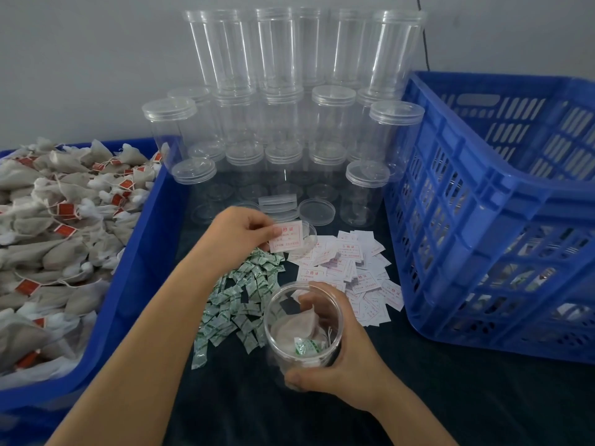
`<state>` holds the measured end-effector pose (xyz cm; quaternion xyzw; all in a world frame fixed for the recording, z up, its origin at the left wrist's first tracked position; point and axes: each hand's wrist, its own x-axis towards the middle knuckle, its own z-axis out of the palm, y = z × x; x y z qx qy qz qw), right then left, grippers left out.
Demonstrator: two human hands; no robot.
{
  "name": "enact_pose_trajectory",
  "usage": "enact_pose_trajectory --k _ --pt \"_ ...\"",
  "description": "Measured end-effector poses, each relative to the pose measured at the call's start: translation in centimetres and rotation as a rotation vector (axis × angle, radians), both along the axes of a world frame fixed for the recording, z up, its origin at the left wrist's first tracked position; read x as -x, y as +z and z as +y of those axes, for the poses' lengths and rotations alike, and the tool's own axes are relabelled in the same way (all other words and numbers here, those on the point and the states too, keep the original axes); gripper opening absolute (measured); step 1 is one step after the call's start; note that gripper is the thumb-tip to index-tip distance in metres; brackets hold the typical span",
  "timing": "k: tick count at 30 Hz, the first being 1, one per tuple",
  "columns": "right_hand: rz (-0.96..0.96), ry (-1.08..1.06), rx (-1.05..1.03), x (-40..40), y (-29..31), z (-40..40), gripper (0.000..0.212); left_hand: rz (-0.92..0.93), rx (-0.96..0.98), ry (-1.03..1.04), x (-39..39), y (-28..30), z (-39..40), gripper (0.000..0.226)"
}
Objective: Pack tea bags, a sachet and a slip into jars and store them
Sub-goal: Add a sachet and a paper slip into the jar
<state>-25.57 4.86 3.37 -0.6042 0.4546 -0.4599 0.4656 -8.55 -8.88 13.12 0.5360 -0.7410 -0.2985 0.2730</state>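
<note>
Gripping an open clear jar [302, 329] low in the middle of the frame, the right hand [347, 355] curls its fingers round the far side and its thumb round the near side, holding the jar tilted toward the camera over the dark table [450, 397]. Inside the jar lie tea bags [294, 328] and a green and white sachet [307, 346]. The left hand [244, 233], just above the centre of the frame, pinches a white slip [286, 237] printed in red between thumb and fingers, above the heap of sachets [240, 304]. To the right of that heap is a loose pile of slips [351, 272], spread on the table. A blue tray [128, 284] at the left of the frame is heaped with loose tea bags [54, 226] with red tags on strings. At the right edge stands a blue slatted crate [499, 220], with packed jars faintly visible through its slats. In the upper middle, against the wall, empty lidded jars [289, 101] are stacked in tiers, and a few loose lids [317, 211] lie on the table just in front of them.
</note>
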Motion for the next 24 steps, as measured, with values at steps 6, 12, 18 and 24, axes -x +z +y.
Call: enact_pose_trajectory --k 6,12,18,24 --pt "-0.011 -0.004 0.009 0.0 -0.1 0.0 0.087 0.129 0.126 -0.037 0.0 3.6 5.1 0.01" --pt "-0.063 0.011 0.007 0.0 -0.2 -0.2 0.088 0.138 -0.041 -0.089 -0.8 2.9 8.2 0.014" --pt "-0.109 0.026 0.039 -0.2 -0.1 -0.2 0.091 -0.03 -0.039 -0.197 -1.3 1.6 9.3 0.009" --pt "-0.133 0.033 0.024 -0.2 -0.2 -0.2 0.089 -0.129 -0.003 -0.197 -0.4 0.6 9.8 0.009"
